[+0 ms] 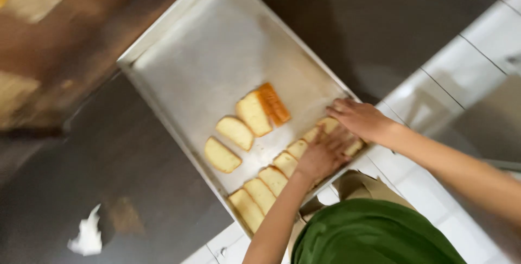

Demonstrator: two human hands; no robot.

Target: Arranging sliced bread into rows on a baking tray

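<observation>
The person bends over a metal baking tray that lies on a dark counter. The left hand is flat and open, the fingers spread, and it presses down on the row of cake slices along the near edge of the tray. It does not grip any slice. The right hand lies just beside it, also open, with the fingertips on the slices at the corner of the tray. Four other slices lie apart in the middle. A crumpled white paper is on the counter, well apart from the tray.
</observation>
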